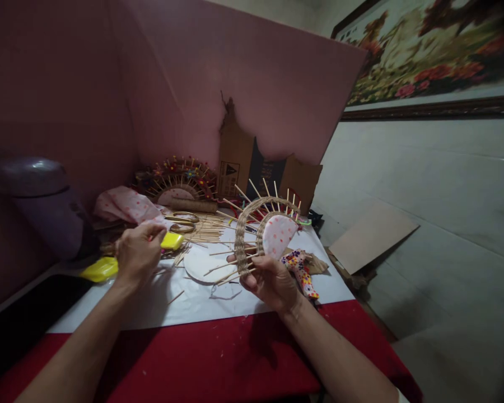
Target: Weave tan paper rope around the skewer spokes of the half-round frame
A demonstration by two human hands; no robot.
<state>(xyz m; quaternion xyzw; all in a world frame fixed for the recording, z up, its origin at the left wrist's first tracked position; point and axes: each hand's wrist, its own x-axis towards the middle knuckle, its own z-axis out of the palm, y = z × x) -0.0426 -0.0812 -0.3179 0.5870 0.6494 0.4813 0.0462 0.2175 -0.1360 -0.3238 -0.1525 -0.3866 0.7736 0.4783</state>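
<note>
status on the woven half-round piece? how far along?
Done: tan cord is woven in bands around the pink dotted fabric half-disc, across wooden sticks. In hand: the right hand grips this woven half-round piece at its lower end; the left hand is curled beside a yellow plastic object. Left, probably: stick tips are bare, while the decorated half-round piece at the back carries coloured bits.

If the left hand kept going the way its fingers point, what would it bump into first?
Probably the small yellow plastic piece just past the left hand, which may be touching it; depth is unclear. Behind it lies a heap of thin wooden sticks.
</note>
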